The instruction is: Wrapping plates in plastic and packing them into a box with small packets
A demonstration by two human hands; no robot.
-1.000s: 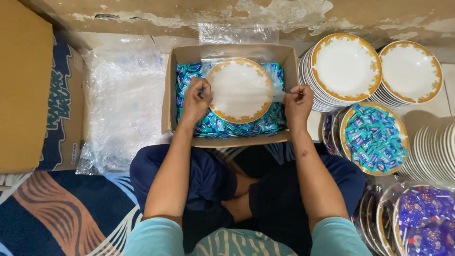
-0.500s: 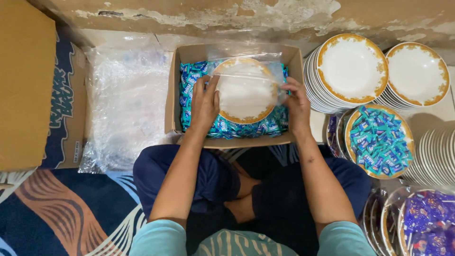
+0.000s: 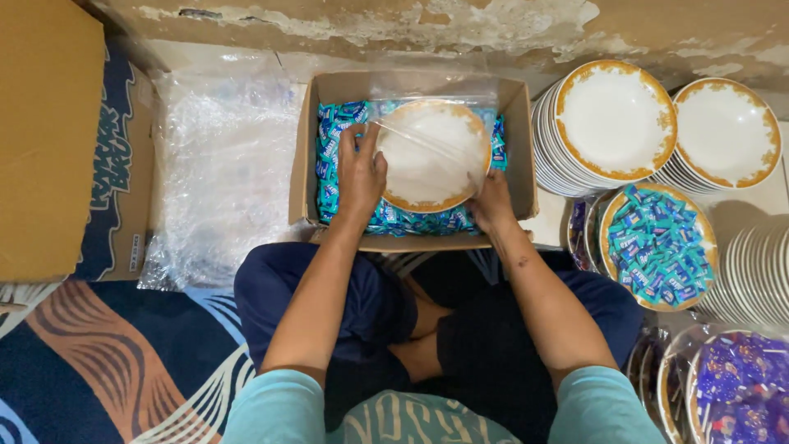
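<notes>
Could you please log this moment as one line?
left hand: on gold-rimmed plate | right hand: plate edge | cardboard box: blue candies

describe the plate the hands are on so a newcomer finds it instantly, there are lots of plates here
Start at the open cardboard box against the wall, in front of the seated person. Inside, on a bed of blue-wrapped candies, lies one white gold-rimmed plate, with the left hand and right hand at its edges. Unlike the stacked plates to the right, it sits alone, inside the box, under clear film.
</notes>
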